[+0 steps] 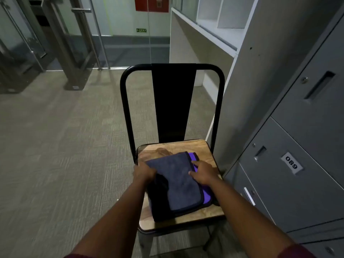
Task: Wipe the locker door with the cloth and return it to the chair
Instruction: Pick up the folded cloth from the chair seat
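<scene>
A folded cloth (179,185), dark blue-grey on top with a purple underside and black edging, lies on the wooden seat of a black metal chair (193,146). My left hand (144,172) grips the cloth's left edge, fingers curled into the fabric. My right hand (203,172) rests flat on the cloth's right edge with fingers spread. Grey locker doors (290,183), one labelled 089, stand right of the chair.
The chair's tall black backrest (173,101) rises straight ahead. A white shelving unit (204,40) stands beyond the lockers. Metal turnstile gates (70,53) and a glass partition are at the far left. Grey carpet (65,146) spreads to the left of the chair.
</scene>
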A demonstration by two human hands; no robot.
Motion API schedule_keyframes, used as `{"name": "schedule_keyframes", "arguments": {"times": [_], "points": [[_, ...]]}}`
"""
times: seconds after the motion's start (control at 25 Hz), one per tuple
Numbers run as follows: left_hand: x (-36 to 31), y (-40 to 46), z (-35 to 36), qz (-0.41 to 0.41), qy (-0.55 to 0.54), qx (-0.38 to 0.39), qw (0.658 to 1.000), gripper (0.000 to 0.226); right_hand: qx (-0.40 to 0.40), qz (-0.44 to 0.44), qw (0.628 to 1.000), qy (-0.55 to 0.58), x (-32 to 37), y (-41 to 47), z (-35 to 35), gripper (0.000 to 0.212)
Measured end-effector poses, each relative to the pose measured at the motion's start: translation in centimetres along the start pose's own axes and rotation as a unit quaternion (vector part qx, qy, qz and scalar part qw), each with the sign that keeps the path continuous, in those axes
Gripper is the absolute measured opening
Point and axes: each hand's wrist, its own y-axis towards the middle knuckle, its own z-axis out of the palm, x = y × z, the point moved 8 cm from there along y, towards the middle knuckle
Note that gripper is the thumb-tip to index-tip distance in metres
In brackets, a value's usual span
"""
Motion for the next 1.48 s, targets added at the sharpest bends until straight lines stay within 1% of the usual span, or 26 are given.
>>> {"name": "schedule_keyframes", "arguments": {"times": [0.08, 0.12, 0.16, 0.24, 0.28, 0.36, 0.4, 0.52, 0.56, 0.6, 0.72, 0.8, 0.92, 0.96, 1.04, 1.08, 1.12, 1.2, 1.24, 1.28, 1.32, 1.36, 1.4, 1.48], "points": [[2.2, 0.0, 0.0, -0.078, -0.039, -0.006, 0.996, 0.052, 0.049, 0.053, 0.996, 0.048, -1.1, -0.2, 1.8, 0.062], [3.1, 0.2, 0.2, -0.102, -0.078, -0.008, 0.992, 0.052, 0.058, 0.069, 0.994, 0.060, -1.6, -0.4, 2.6, 0.065], [3.6, 0.6, 0.5, -0.109, -0.122, -0.004, 0.986, 0.052, 0.056, 0.080, 0.993, 0.060, -1.7, -0.6, 2.9, 0.068], [3.5, 0.9, 1.3, -0.107, -0.185, 0.032, 0.976, 0.046, 0.036, 0.093, 0.994, 0.044, -2.2, -0.3, 3.1, 0.076], [3.4, 1.1, 1.7, -0.103, -0.214, 0.049, 0.970, 0.043, 0.019, 0.099, 0.993, 0.061, -2.3, -0.1, 3.0, 0.083], [2.8, 0.5, 2.1, -0.098, -0.253, 0.089, 0.958, 0.046, -0.019, 0.122, 0.986, 0.115, -2.4, -0.1, 2.7, 0.091], [2.2, 0.0, 2.3, -0.095, -0.271, 0.108, 0.952, 0.048, -0.030, 0.140, 0.982, 0.121, -2.6, -0.1, 2.7, 0.087], [-0.8, -1.6, 2.0, -0.077, -0.319, 0.146, 0.933, 0.035, -0.045, 0.177, 0.977, 0.113, -3.0, -0.4, 1.7, 0.047], [-2.0, -1.9, 1.7, -0.069, -0.318, 0.154, 0.933, 0.032, -0.059, 0.175, 0.973, 0.136, -3.0, -0.5, 0.9, 0.039], [-3.2, -2.1, 1.3, -0.058, -0.319, 0.155, 0.933, 0.032, -0.079, 0.165, 0.970, 0.160, -2.8, -0.6, 0.1, 0.036], [-7.1, -2.5, -0.4, -0.001, -0.326, 0.138, 0.935, 0.031, -0.156, 0.138, 0.960, 0.185, -2.6, -1.1, -3.0, 0.038], [-9.6, -2.8, -1.6, 0.048, -0.333, 0.120, 0.934, 0.024, -0.196, 0.135, 0.952, 0.194, -2.4, -1.6, -5.0, 0.037], [-13.3, -3.6, -3.2, 0.118, -0.310, 0.084, 0.940, 0.019, -0.238, 0.135, 0.938, 0.211, -2.5, -2.8, -7.5, 0.040], [-14.3, -4.0, -3.5, 0.131, -0.303, 0.078, 0.941, 0.019, -0.249, 0.130, 0.932, 0.227, -2.5, -3.1, -8.1, 0.045], [-17.0, -5.3, -4.0, 0.160, -0.301, 0.077, 0.937, 0.022, -0.269, 0.097, 0.919, 0.271, -2.5, -3.7, -9.5, 0.068], [-18.5, -6.3, -4.2, 0.181, -0.299, 0.080, 0.933, 0.023, -0.279, 0.073, 0.907, 0.308, -2.2, -4.1, -10.3, 0.079], [-20.1, -7.4, -4.4, 0.201, -0.293, 0.082, 0.931, 0.024, -0.288, 0.041, 0.889, 0.354, -1.7, -4.7, -11.3, 0.083], [-23.3, -9.5, -4.3, 0.246, -0.262, 0.087, 0.929, 0.026, -0.287, -0.050, 0.857, 0.425, -0.2, -6.4, -13.5, 0.083], [-25.0, -10.7, -4.0, 0.272, -0.240, 0.090, 0.928, 0.027, -0.281, -0.105, 0.850, 0.434, 0.7, -7.4, -14.8, 0.088], [-26.6, -11.9, -3.8, 0.296, -0.217, 0.094, 0.925, 0.027, -0.276, -0.152, 0.851, 0.420, 1.6, -8.4, -15.9, 0.100], [-28.2, -13.4, -3.4, 0.318, -0.200, 0.102, 0.921, 0.027, -0.276, -0.191, 0.856, 0.394, 2.5, -9.8, -17.0, 0.113], [-29.7, -14.8, -2.8, 0.332, -0.192, 0.114, 0.916, 0.028, -0.286, -0.219, 0.858, 0.367, 3.2, -11.2, -18.2, 0.120], [-31.0, -16.1, -2.2, 0.339, -0.188, 0.127, 0.913, 0.029, -0.306, -0.235, 0.854, 0.349, 3.5, -12.4, -19.2, 0.121], [-33.5, -19.3, -1.3, 0.359, -0.177, 0.147, 0.905, 0.033, -0.357, -0.240, 0.834, 0.344, 2.7, -14.9, -21.2, 0.115]]}}
